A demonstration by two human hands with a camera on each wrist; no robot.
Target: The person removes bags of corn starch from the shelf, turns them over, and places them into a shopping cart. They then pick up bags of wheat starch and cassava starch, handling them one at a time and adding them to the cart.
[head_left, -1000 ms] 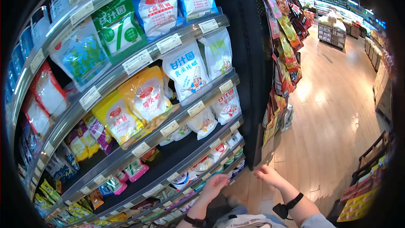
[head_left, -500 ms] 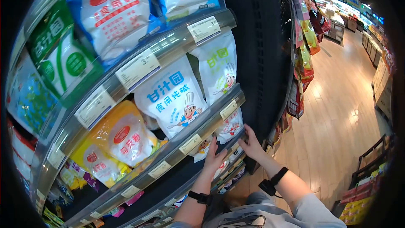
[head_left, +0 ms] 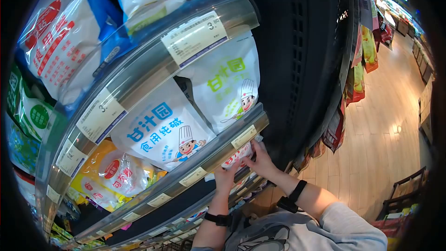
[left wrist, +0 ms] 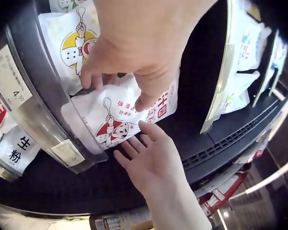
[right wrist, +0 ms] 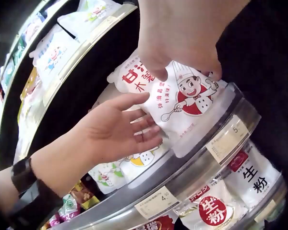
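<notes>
Head view shows both hands reaching under the price-tag rail (head_left: 218, 155) of a curved store shelf, meeting at a white pouch with a red chef cartoon (head_left: 238, 156) that lies behind the rail near the shelf's right end. The right hand (head_left: 261, 160) comes at it from the right and a little above, the left hand (head_left: 226, 180) from below and to the left, so the pouch sits between them and slightly above both wrists.

In the right wrist view the right hand's fingers curl over the pouch's upper edge (right wrist: 177, 93), thumb at one side, gripping it against the clear shelf lip (right wrist: 216, 129). The left hand (right wrist: 120, 129) lies open, fingers fairly straight, flat against the pouch's lower left part, touching but not closed round it. The left wrist view agrees: the left palm is spread just beneath the pouch (left wrist: 122, 112) while the other hand pinches it from above.

The pouch leans tilted, its long axis running roughly along the shelf front, printed face outward. The right hand has the firmer hold and looks nearer to the pouch's middle; a second chef pouch (left wrist: 69, 40) stands just behind it
</notes>
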